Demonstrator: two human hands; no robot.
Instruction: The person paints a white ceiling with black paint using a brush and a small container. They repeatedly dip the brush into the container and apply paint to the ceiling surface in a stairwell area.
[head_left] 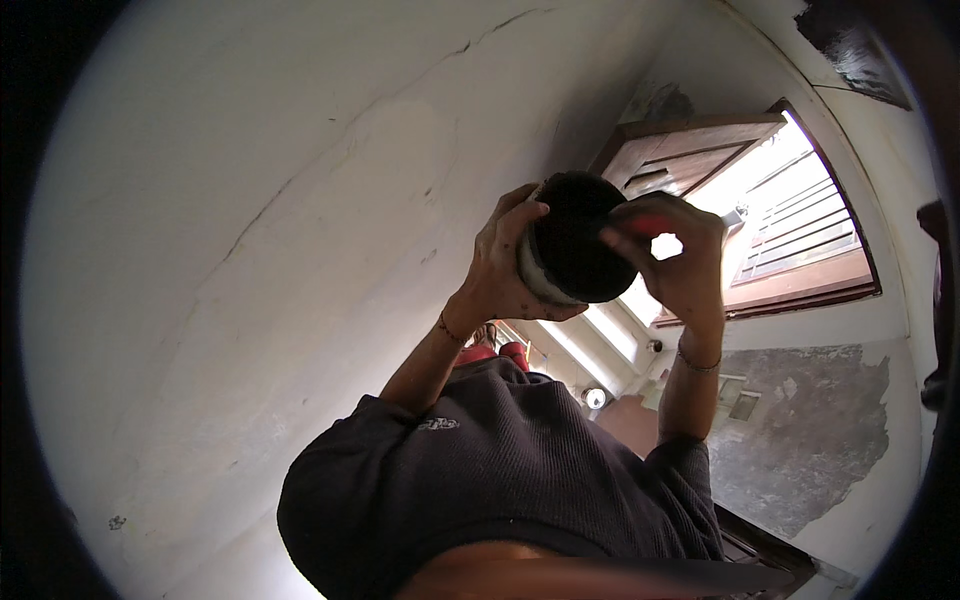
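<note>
Pale cracked wall [250,200] at left, window [805,215] at right; between, round black-faced container [575,265], raised, gripped by left hand [500,255]; right hand [690,250] curled at black face, cannot tell if holding anything; work seems underway, container lifted, not yet set down

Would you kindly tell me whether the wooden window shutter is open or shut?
Open: the wooden shutter stands angled away from the barred window.
</note>
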